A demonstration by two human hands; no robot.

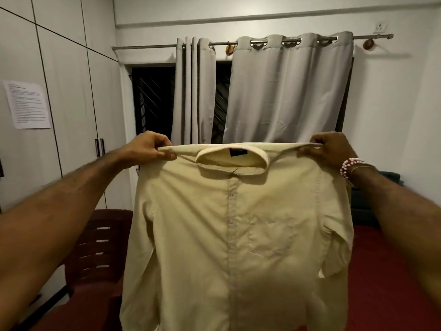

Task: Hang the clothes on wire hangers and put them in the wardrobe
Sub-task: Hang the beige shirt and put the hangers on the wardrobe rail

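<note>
A pale yellow buttoned shirt (233,235) hangs spread out in front of me, collar up, chest pocket on its right side. My left hand (149,146) pinches its left shoulder seam. My right hand (330,149), with a pink bead bracelet on the wrist, pinches the right shoulder seam. Both arms are stretched forward at chest height. The white wardrobe (59,103) stands at the left with its doors closed. No wire hanger is in view.
A dark red plastic chair (95,247) stands low at the left, beside the wardrobe. A red bed surface (386,271) lies at the right behind the shirt. Grey curtains (286,87) cover a dark window on the far wall.
</note>
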